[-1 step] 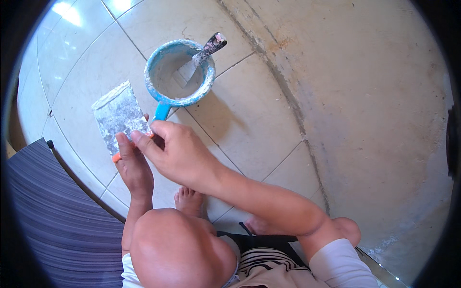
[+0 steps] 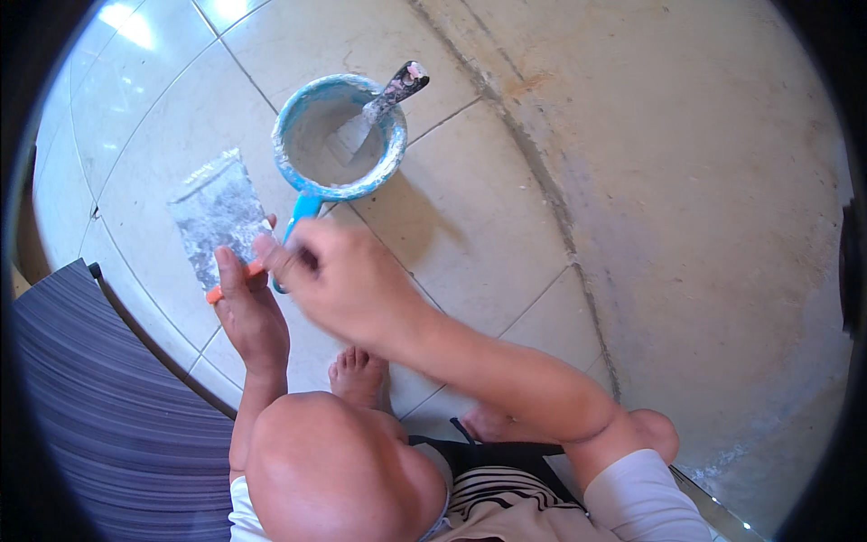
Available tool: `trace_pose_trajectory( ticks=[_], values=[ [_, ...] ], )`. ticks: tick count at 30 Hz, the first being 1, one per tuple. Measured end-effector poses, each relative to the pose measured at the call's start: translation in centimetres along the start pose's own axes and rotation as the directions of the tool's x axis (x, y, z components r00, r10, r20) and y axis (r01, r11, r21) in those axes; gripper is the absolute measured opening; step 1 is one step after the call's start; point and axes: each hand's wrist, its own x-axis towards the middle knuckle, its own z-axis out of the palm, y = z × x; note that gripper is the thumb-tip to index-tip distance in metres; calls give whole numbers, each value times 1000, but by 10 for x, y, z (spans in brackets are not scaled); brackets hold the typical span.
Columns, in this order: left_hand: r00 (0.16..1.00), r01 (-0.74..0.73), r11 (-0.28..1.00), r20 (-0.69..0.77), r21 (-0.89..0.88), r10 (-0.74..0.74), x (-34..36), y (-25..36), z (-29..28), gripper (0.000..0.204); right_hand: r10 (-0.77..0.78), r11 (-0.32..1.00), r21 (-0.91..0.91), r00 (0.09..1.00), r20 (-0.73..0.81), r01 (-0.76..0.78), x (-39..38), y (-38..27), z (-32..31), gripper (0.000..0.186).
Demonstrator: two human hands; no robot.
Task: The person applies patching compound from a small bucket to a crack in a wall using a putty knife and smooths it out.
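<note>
My left hand (image 2: 248, 316) grips the orange handle of a wide scraper (image 2: 215, 217), whose flat blade is smeared with grey paste and points up and to the left. My right hand (image 2: 339, 280) reaches across from the right, its fingertips pinched at the base of the blade; it is blurred. Just beyond both hands a blue handled pot (image 2: 282, 154) stands on the tiles with grey paste inside. A smaller putty knife (image 2: 397, 88) leans in it, its handle over the far rim.
A pale tiled floor (image 2: 470, 208) lies under everything, with a rough concrete strip (image 2: 704, 226) to the right. A dark striped mat (image 2: 108, 406) covers the lower left. My bare foot (image 2: 357, 375) rests on a tile below the hands.
My right hand's fingers have shifted slightly at the base of the blade and are now blurred. The scraper, pot and small knife keep their places.
</note>
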Motion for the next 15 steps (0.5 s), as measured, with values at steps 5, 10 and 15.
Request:
trace_pose_trajectory(
  ticks=[5, 10, 15],
  values=[
    [981, -141, 974, -107, 174, 161, 16, 7, 13, 56, -692, 542, -822, 648, -318, 175, 57, 18, -80, 38],
    [987, -25, 971, -150, 238, 62, 26, -22, 9, 65, -350, 593, -794, 931, -106, 132, 89, 12, -106, 33],
    [975, 126, 956, -209, 266, -71, 19, -25, 21, 72, -234, 804, -556, 972, 35, 213, 82, 17, -81, 29]
  ],
)
